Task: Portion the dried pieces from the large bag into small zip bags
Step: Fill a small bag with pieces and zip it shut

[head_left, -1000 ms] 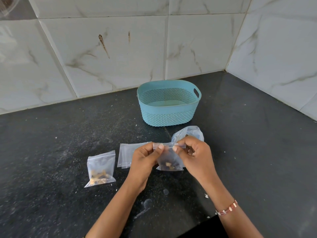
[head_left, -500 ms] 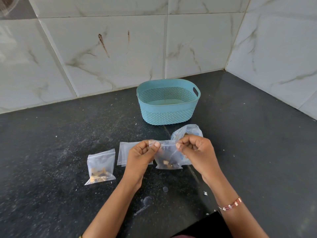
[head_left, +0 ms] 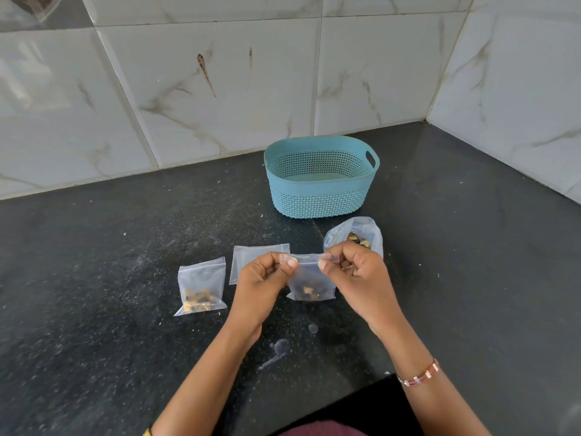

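Black speckled countertop, marble-tile walls. Head view: left hand and right hand both pinch top strip of small zip bag holding dried pieces, lifted above counter. Large bag just behind right hand. Filled zip bag left, empty zip bags beside. Teal basket behind.

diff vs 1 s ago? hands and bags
Little changed. Both hands keep pinching the top strip of the small zip bag; the left hand thumb grip has slid outward along the strip, and the right hand has stayed near its end. Nothing was let go. The filled bag, the empty bag, the large bag and the basket stayed put.
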`<action>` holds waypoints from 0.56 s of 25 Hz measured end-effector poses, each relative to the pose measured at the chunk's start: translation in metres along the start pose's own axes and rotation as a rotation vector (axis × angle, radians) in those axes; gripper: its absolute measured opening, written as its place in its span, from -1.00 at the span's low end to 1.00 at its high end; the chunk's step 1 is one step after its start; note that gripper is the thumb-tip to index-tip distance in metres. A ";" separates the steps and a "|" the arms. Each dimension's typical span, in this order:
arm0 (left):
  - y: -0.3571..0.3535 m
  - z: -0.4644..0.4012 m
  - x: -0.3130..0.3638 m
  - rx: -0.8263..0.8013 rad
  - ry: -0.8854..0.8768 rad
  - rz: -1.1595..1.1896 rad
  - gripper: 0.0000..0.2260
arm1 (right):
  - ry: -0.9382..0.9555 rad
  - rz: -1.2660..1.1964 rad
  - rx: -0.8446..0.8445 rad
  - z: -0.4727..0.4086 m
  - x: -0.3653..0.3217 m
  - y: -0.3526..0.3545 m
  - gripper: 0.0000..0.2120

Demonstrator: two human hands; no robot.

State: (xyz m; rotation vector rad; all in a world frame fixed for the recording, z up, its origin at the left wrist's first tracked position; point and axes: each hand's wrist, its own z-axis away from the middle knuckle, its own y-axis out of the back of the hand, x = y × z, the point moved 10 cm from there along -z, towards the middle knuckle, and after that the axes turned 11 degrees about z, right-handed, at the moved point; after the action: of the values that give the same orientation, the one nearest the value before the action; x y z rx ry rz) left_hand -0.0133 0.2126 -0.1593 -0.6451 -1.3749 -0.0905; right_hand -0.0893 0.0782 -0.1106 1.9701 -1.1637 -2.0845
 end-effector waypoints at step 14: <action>0.091 0.054 0.025 0.301 -0.028 0.174 -0.81 | 0.039 -0.147 -0.314 0.013 -0.038 -0.105 -0.86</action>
State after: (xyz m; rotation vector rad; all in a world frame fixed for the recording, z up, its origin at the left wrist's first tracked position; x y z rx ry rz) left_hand -0.0170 0.3213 -0.1674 -0.5107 -1.3197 0.2618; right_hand -0.0468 0.1795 -0.1360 1.9851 -0.6520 -2.1265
